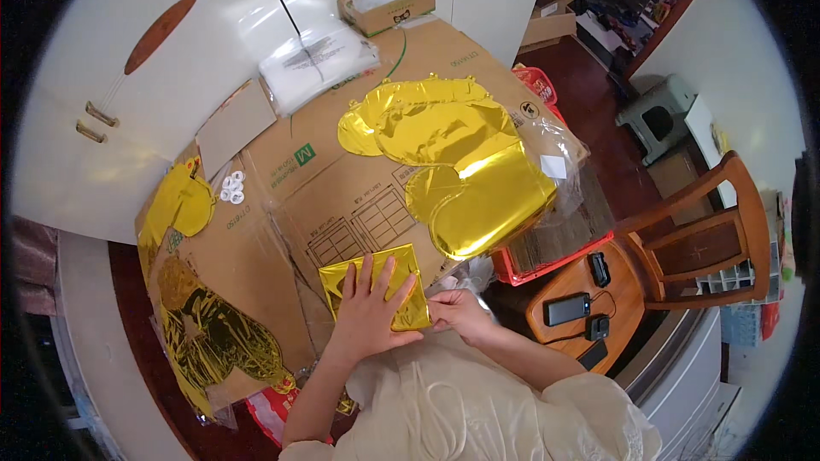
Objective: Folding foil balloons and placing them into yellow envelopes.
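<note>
A folded gold foil balloon (400, 259) lies as a flat square at the table's near edge. My left hand (367, 314) presses on it from above, fingers spread. At the square's right edge, my right hand (463, 315) has its thumb and fingers pinched on the foil; the exact fingertip contact is small in view. Beyond the hands, flat uninflated gold foil balloons (491, 196) overlap in a pile. More gold foil lies to the left: a curved piece (190, 205) and a crumpled, shiny heap (226, 333) near the table's left edge.
Cardboard (256, 252) covers the table. Small white rolls (231, 187) sit at the left; a stack of clear plastic bags (316, 64) and an open box (389, 4) stand at the back. On the right, a wooden chair (547, 294) holds black devices with cables, beside a red crate (547, 266).
</note>
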A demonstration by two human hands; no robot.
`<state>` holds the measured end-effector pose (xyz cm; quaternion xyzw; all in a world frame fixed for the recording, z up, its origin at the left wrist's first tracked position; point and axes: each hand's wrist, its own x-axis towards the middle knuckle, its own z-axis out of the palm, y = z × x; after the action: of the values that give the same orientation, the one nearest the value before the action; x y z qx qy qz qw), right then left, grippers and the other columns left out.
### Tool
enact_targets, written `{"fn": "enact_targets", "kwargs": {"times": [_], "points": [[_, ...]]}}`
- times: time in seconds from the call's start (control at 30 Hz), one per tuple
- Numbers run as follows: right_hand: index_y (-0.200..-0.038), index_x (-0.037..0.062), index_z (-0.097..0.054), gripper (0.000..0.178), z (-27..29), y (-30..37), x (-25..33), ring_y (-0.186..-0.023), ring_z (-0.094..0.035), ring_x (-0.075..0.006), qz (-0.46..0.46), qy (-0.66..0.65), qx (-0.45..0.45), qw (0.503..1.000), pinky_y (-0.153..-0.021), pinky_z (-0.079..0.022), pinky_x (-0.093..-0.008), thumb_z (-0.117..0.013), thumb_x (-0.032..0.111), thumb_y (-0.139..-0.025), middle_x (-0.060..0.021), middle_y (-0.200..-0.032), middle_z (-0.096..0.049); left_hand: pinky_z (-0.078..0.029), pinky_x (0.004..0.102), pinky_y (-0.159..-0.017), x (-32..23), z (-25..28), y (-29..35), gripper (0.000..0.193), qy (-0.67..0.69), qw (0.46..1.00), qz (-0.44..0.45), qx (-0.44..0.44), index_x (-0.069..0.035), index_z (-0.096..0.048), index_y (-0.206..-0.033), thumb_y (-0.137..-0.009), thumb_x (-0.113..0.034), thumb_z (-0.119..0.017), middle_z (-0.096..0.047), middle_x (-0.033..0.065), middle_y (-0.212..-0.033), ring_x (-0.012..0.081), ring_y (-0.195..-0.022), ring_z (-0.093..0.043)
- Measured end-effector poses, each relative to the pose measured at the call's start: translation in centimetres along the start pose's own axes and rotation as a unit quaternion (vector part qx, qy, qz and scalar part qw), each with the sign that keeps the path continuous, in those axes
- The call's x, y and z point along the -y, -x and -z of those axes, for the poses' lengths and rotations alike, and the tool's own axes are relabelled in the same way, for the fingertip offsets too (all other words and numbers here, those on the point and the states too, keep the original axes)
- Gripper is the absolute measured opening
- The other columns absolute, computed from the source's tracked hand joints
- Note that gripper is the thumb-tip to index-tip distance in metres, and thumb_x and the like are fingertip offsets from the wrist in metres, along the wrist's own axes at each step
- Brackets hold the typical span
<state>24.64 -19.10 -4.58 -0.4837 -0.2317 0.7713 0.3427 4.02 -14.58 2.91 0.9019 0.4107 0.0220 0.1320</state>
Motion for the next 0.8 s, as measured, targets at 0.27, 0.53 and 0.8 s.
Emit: {"fn": "enact_targets", "kwargs": {"times": [0.27,0.53,0.8], "points": [[-0.087,0.0056,-0.069,0.012,1.7,3.5,6.2,-0.069,-0.064,-0.0325,0.514,0.503,-0.176,0.673,-0.064,-0.051,-0.0405,-0.072,0.017,-0.083,-0.0122,-0.079,-0.068,-0.018,0.0671,-0.113,0.2,-0.1,-0.2,0.094,-0.042,0.999,0.016,0.009,-0.026,-0.044,-0.146,-0.062,-0.047,-0.081,-0.028,0.0148,-0.156,0.0491,-0.143,-0.019],[-0.144,0.0250,-0.047,0.052,6.2,-5.1,14.4,-0.142,-0.032,-0.0368,0.356,0.764,-0.210,0.495,-0.114,-0.024,-0.0590,-0.051,0.044,-0.095,-0.0105,-0.152,-0.041,-0.016,0.0674,-0.113,0.1,-0.1,0.5,0.092,-0.032,0.999,0.026,0.007,-0.026,-0.043,-0.146,-0.065,-0.049,-0.078,-0.030,0.0145,-0.155,0.0489,-0.142,-0.020],[-0.149,0.0286,-0.040,0.056,6.4,-14.5,21.6,-0.145,-0.028,-0.0332,0.327,0.782,-0.226,0.480,-0.116,-0.019,-0.0596,-0.041,0.052,-0.098,-0.0073,-0.156,-0.035,-0.016,0.0687,-0.112,0.2,-0.5,0.2,0.089,-0.039,0.999,0.021,-0.011,-0.024,-0.044,-0.145,-0.068,-0.059,-0.075,-0.031,0.0171,-0.153,0.0496,-0.141,-0.020]]}}
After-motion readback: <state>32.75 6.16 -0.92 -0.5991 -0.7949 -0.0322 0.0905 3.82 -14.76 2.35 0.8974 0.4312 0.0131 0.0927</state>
